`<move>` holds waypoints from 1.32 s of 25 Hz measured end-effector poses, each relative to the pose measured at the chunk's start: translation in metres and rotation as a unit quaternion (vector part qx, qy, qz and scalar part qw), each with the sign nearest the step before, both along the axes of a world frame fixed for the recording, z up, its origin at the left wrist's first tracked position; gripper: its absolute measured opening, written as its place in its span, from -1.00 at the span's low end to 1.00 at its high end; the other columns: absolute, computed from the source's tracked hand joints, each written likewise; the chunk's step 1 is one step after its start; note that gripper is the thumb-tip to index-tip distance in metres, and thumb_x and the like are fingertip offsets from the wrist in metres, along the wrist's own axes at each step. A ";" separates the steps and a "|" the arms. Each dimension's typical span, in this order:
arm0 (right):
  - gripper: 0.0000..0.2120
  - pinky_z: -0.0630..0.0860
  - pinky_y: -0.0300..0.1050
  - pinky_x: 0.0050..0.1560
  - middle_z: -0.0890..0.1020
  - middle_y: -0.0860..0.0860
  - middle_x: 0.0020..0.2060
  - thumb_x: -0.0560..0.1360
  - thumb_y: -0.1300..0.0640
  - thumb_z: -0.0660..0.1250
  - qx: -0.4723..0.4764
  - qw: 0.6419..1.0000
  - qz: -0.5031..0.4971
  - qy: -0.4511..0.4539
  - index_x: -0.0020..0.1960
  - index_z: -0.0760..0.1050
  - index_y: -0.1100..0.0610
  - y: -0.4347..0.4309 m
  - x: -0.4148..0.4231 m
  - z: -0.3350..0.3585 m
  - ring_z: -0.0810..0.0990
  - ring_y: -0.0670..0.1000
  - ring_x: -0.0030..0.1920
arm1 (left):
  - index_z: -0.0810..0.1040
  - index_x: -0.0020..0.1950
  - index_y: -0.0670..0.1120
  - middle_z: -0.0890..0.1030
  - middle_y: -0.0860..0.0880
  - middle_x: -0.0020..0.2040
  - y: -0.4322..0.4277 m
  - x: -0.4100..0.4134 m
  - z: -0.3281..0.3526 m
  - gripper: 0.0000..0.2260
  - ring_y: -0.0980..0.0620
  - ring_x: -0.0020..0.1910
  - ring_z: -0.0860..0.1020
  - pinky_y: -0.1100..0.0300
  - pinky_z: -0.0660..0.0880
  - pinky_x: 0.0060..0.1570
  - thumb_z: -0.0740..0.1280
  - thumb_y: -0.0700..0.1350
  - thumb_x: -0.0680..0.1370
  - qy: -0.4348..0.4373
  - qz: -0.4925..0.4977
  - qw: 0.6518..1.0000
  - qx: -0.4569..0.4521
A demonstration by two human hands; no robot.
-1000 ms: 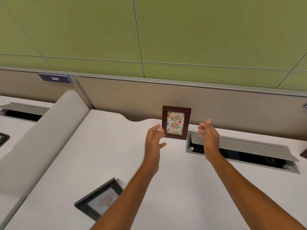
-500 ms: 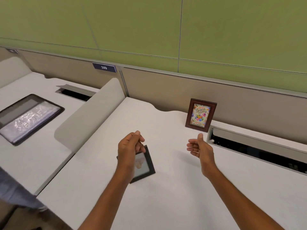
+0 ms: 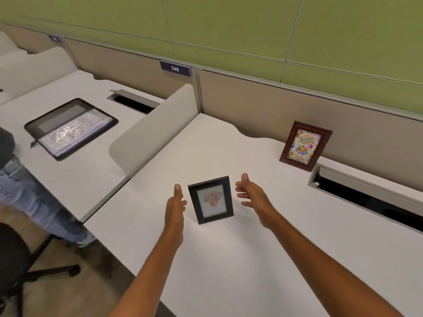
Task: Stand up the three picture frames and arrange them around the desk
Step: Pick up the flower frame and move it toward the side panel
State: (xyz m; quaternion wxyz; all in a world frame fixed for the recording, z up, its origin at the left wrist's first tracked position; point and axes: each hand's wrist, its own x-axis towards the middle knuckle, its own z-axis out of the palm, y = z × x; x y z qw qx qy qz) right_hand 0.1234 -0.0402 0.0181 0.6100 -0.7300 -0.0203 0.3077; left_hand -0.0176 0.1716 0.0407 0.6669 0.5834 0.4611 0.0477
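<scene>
A small black frame (image 3: 211,200) with a pale flower picture lies flat on the white desk (image 3: 229,259), near its left side. My left hand (image 3: 175,204) is just left of it and my right hand (image 3: 253,195) just right of it; both are open and neither touches the frame. A brown wooden frame (image 3: 305,146) with a colourful birthday card stands upright at the back of the desk, against the beige partition. No third frame is in view.
A long cable slot (image 3: 366,193) with a raised lid runs along the desk's back right. A curved grey divider (image 3: 151,131) separates the neighbouring desk, where a black folder (image 3: 71,128) lies. A person's jeans leg (image 3: 34,202) and a black chair (image 3: 13,259) are at left.
Both hands left the standing brown frame and came down left to either side of the black frame. The view swung left, bringing the neighbouring desk and a person's leg into sight.
</scene>
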 end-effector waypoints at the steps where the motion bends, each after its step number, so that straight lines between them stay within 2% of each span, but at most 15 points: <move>1: -0.20 0.56 0.12 0.39 0.65 -0.01 0.31 0.48 -0.59 0.12 -0.005 1.000 0.016 0.006 0.38 0.57 -0.02 0.005 -0.002 0.000 0.63 0.04 0.31 | 0.45 0.61 -0.05 0.57 -0.14 0.48 -0.002 -0.001 -0.006 -0.23 -0.17 0.54 0.46 -0.25 0.28 0.62 0.11 0.49 0.64 0.006 -0.023 1.000 -0.013; 3: -0.16 0.48 0.13 0.45 0.60 -0.01 0.38 0.49 -0.61 0.09 -0.016 0.999 0.039 0.016 0.46 0.50 -0.02 0.013 -0.005 -0.001 0.57 0.06 0.38 | 0.47 0.60 0.06 0.56 -0.10 0.52 -0.007 -0.001 -0.013 -0.21 -0.16 0.57 0.44 -0.25 0.22 0.64 0.04 0.55 0.59 -0.004 -0.064 0.998 -0.016; 4: -0.15 0.44 0.12 0.47 0.60 -0.02 0.40 0.50 -0.61 0.06 -0.023 0.998 0.053 0.015 0.49 0.49 -0.04 0.016 -0.006 -0.001 0.56 0.07 0.40 | 0.54 0.51 0.18 0.60 -0.04 0.48 -0.008 0.000 -0.016 -0.26 -0.11 0.53 0.48 -0.25 0.20 0.62 0.02 0.58 0.56 -0.018 -0.080 0.997 -0.012; 7: -0.22 0.35 0.06 0.45 0.66 -0.11 0.33 0.51 -0.62 -0.03 -0.030 0.995 0.095 0.007 0.42 0.57 -0.17 0.026 -0.007 -0.001 0.59 -0.02 0.34 | 0.69 0.11 0.45 0.71 0.27 0.19 -0.009 0.007 -0.028 -0.43 0.19 0.26 0.57 -0.17 0.25 0.50 0.00 0.63 0.49 -0.053 -0.111 0.992 -0.018; 9: -0.27 0.36 0.04 0.47 0.70 -0.16 0.25 0.50 -0.62 -0.04 -0.027 0.994 0.103 0.016 0.33 0.60 -0.22 0.031 -0.006 -0.002 0.62 -0.08 0.29 | 0.71 0.05 0.52 0.75 0.35 0.07 -0.006 0.012 -0.035 -0.48 0.26 0.24 0.55 -0.09 0.28 0.41 0.00 0.62 0.52 -0.070 -0.129 0.989 -0.020; 13: -0.20 0.46 0.01 0.48 0.75 -0.09 0.24 0.51 -0.59 0.00 -0.009 0.996 0.081 0.032 0.36 0.64 -0.08 0.040 -0.001 -0.007 0.67 -0.01 0.33 | 0.73 0.21 0.39 0.77 0.23 0.21 0.002 0.022 -0.049 -0.45 0.15 0.32 0.61 -0.04 0.44 0.40 0.07 0.59 0.56 -0.083 -0.124 0.988 -0.033; 15: -0.18 0.52 0.00 0.42 0.78 -0.08 0.19 0.49 -0.59 0.02 -0.004 0.997 0.067 0.037 0.34 0.66 -0.05 0.047 0.003 -0.006 0.70 -0.01 0.27 | 0.73 0.15 0.44 0.78 0.27 0.16 0.006 0.028 -0.052 -0.50 0.14 0.30 0.63 0.07 0.51 0.23 0.09 0.58 0.57 -0.079 -0.111 0.990 -0.040; 17: -0.17 0.55 0.03 0.40 0.78 -0.05 0.18 0.47 -0.59 0.03 -0.006 0.998 0.048 0.042 0.33 0.66 -0.03 0.053 0.007 -0.004 0.72 0.01 0.25 | 0.74 0.11 0.45 0.79 0.28 0.13 0.009 0.035 -0.053 -0.52 0.12 0.28 0.65 0.11 0.52 0.16 0.09 0.58 0.57 -0.079 -0.100 0.991 -0.043; 20: -0.17 0.55 0.03 0.40 0.78 -0.03 0.18 0.47 -0.59 0.03 -0.003 0.999 0.026 0.048 0.31 0.67 -0.03 0.062 0.019 -0.002 0.72 0.02 0.24 | 0.76 0.08 0.43 0.80 0.25 0.11 0.016 0.051 -0.052 -0.52 0.11 0.25 0.68 0.08 0.53 0.17 0.12 0.58 0.56 -0.089 -0.090 0.991 -0.041; 24: -0.18 0.55 0.07 0.43 0.77 -0.03 0.20 0.46 -0.60 0.03 0.004 0.999 0.006 0.040 0.31 0.66 -0.04 0.077 0.046 0.006 0.71 0.03 0.25 | 0.79 0.09 0.32 0.81 0.20 0.10 0.032 0.086 -0.042 -0.47 0.05 0.26 0.69 0.00 0.54 0.29 0.14 0.56 0.57 -0.098 -0.083 0.991 -0.040; 27: -0.16 0.53 0.14 0.48 0.75 0.03 0.25 0.51 -0.57 0.02 0.005 0.999 -0.013 0.032 0.38 0.63 0.01 0.092 0.078 0.013 0.69 0.08 0.28 | 0.78 0.01 0.41 0.81 0.25 0.04 0.047 0.125 -0.032 -0.52 0.06 0.24 0.68 0.02 0.54 0.23 0.11 0.54 0.60 -0.102 -0.103 0.989 -0.028; 31: -0.24 0.47 0.20 0.54 0.73 0.05 0.29 0.63 -0.49 0.01 0.015 0.999 -0.035 0.024 0.42 0.62 0.03 0.117 0.131 0.018 0.66 0.12 0.35 | 0.78 0.02 0.32 0.80 0.29 -0.03 0.073 0.184 -0.018 -0.48 0.10 0.18 0.68 0.09 0.54 0.11 0.11 0.55 0.59 -0.105 -0.118 0.987 -0.022; 33: -0.26 0.46 0.20 0.54 0.74 0.04 0.28 0.63 -0.50 0.02 0.024 0.998 -0.046 0.020 0.39 0.62 0.01 0.131 0.161 0.021 0.66 0.12 0.34 | 0.78 -0.06 0.41 0.80 0.31 -0.05 0.087 0.216 -0.013 -0.52 0.15 0.13 0.69 0.13 0.54 0.06 0.11 0.56 0.58 -0.111 -0.127 0.985 -0.016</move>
